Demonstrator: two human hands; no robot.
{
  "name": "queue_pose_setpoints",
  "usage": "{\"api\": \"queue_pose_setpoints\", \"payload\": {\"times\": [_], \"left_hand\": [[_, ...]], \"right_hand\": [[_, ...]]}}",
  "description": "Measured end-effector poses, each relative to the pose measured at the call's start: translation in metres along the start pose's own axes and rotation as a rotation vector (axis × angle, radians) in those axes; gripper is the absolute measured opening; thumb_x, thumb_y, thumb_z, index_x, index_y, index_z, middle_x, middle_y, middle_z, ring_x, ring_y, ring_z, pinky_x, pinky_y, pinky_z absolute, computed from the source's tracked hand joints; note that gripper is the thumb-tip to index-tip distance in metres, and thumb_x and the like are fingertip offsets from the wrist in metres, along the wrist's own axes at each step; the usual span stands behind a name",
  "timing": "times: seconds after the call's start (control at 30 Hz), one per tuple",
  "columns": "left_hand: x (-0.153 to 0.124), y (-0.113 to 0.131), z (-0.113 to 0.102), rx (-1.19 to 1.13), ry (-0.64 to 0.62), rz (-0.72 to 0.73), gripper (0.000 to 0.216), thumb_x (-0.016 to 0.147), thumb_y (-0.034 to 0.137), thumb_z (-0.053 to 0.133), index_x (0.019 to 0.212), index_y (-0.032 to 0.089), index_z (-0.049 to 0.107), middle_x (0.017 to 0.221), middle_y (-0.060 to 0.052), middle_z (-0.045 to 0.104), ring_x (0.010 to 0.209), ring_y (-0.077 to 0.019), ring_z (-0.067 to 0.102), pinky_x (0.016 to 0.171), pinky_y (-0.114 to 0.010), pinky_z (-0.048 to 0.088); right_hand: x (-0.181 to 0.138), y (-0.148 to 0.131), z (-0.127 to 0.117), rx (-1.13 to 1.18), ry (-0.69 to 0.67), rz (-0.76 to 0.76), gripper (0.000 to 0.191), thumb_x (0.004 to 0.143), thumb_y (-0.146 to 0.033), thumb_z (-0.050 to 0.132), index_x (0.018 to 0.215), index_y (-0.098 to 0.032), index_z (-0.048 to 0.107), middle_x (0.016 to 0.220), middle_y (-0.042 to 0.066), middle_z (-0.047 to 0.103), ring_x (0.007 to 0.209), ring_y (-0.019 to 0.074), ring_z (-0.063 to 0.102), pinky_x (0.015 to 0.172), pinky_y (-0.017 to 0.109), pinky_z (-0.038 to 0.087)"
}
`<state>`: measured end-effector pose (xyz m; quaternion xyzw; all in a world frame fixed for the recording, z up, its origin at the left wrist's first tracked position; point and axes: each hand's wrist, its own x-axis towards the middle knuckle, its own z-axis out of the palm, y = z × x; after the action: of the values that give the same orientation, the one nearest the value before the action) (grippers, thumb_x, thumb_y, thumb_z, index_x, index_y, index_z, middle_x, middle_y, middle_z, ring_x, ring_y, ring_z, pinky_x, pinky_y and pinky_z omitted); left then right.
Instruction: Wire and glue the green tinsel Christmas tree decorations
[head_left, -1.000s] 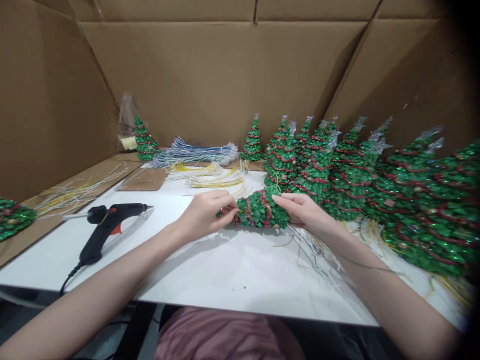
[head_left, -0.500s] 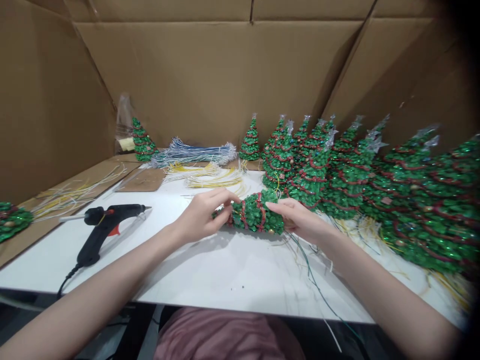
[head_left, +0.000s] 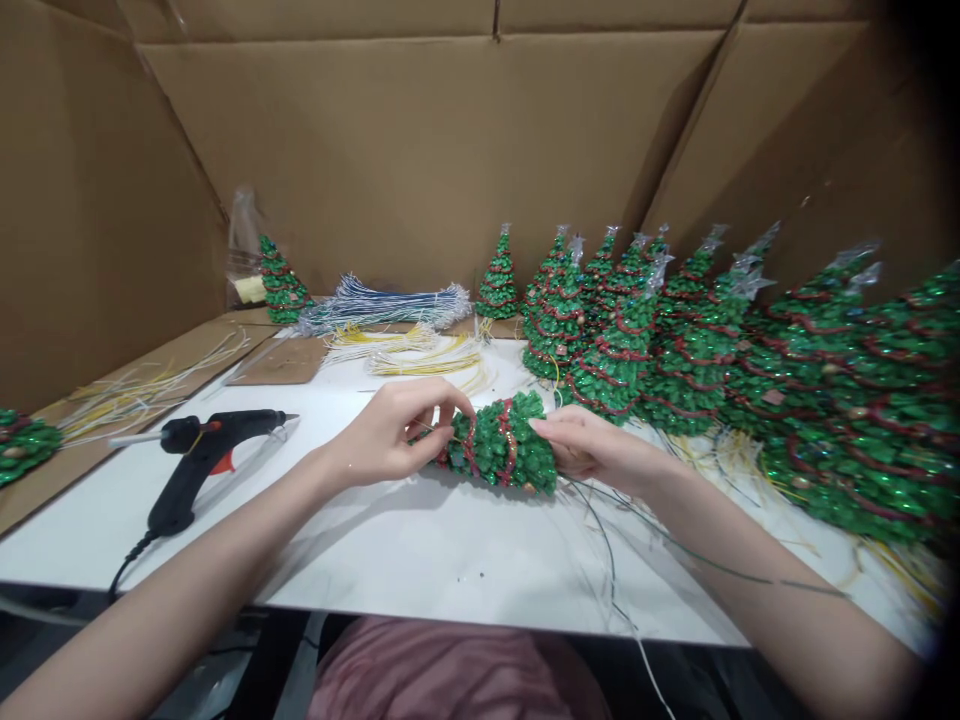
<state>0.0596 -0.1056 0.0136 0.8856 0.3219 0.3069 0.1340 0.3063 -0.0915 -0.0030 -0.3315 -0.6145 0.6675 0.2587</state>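
Note:
A small green Christmas tree (head_left: 499, 445) with red garland lies on its side above the white table (head_left: 420, 550), held between both hands. My left hand (head_left: 394, 430) pinches its narrow top end with curled fingers. My right hand (head_left: 581, 445) grips the wide base end. Thin green and white wires (head_left: 611, 560) trail from the base toward me and over the table's front edge.
A black glue gun (head_left: 199, 455) lies at the left with its cord hanging off the edge. Many finished trees (head_left: 712, 350) crowd the right side. Bundles of yellow wires (head_left: 427, 355) and blue-white wires (head_left: 390, 305) lie at the back. Cardboard walls (head_left: 420, 150) enclose the table.
Both hands have shifted the tree slightly left and nearer to me, and turned it a little. The trailing wires have swung across the table's front edge.

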Motion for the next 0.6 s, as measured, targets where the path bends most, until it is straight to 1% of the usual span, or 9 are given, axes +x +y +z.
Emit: {"api": "queue_pose_setpoints", "payload": {"times": [0.1,0.2,0.37,0.47,0.6], "left_hand": [[0.0,0.0,-0.001,-0.023,0.005,0.011,0.031,0.074,0.004,0.048,0.098,0.018,0.061,0.068,0.003,0.053,0.057,-0.0078,0.043,0.052,-0.019,0.034],[0.0,-0.001,-0.002,-0.041,-0.002,0.006,0.03,0.074,0.004,0.048,0.098,0.017,0.061,0.074,0.001,0.057,0.059,-0.0081,0.046,0.052,-0.019,0.036],[-0.001,-0.001,-0.003,-0.043,-0.026,-0.026,0.028,0.077,0.006,0.049,0.1,0.018,0.06,0.081,-0.001,0.059,0.06,-0.008,0.047,0.054,-0.019,0.038],[-0.001,0.0,-0.003,-0.041,-0.039,-0.037,0.027,0.078,0.007,0.049,0.1,0.018,0.06,0.083,-0.001,0.059,0.058,-0.0074,0.045,0.053,-0.019,0.037],[0.0,-0.001,-0.003,-0.043,-0.044,-0.041,0.028,0.077,0.006,0.05,0.101,0.018,0.059,0.079,0.0,0.057,0.056,-0.0068,0.044,0.052,-0.019,0.036]], "right_hand": [[-0.003,-0.004,-0.004,-0.058,0.002,-0.009,0.052,0.075,-0.052,0.061,0.048,-0.02,0.03,0.04,-0.011,0.018,0.037,0.003,0.011,0.036,0.022,0.005],[-0.005,-0.006,-0.008,-0.09,0.01,-0.042,0.048,0.08,-0.049,0.058,0.052,-0.019,0.033,0.042,-0.01,0.02,0.039,0.0033,0.011,0.037,0.022,0.006],[-0.006,-0.004,-0.012,-0.078,-0.028,-0.086,0.047,0.084,-0.043,0.056,0.052,-0.018,0.033,0.048,-0.007,0.025,0.041,0.0036,0.021,0.037,0.02,0.015],[-0.005,-0.002,-0.013,-0.056,-0.071,-0.076,0.048,0.083,-0.044,0.057,0.05,-0.018,0.033,0.047,-0.007,0.027,0.041,0.0039,0.023,0.037,0.02,0.021],[-0.002,-0.001,-0.011,-0.002,-0.107,-0.022,0.049,0.082,-0.049,0.056,0.051,-0.018,0.033,0.047,-0.008,0.026,0.041,0.0044,0.022,0.038,0.021,0.021]]}}
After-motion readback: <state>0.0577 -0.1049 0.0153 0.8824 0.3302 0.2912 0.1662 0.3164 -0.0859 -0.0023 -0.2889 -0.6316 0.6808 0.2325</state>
